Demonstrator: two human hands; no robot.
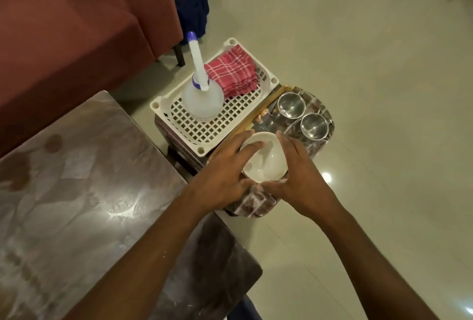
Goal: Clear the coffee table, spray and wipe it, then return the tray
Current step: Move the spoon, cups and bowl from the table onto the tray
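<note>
Head view shows my left hand [225, 173] and right hand [299, 179] cupped, fingers spread, around the white bowl [266, 163] on the marbled tray [320, 104] right of centre. Clearing looks nearly finished: the coffee table [76, 191] at lower left lies bare and smeared. Next I judge I let go and reach for the spray bottle [202, 97] and red checked cloth [233, 74] in the white basket [204, 130] above. Two steel cups [291, 104] stand on the tray's far end, well clear of that reach.
</note>
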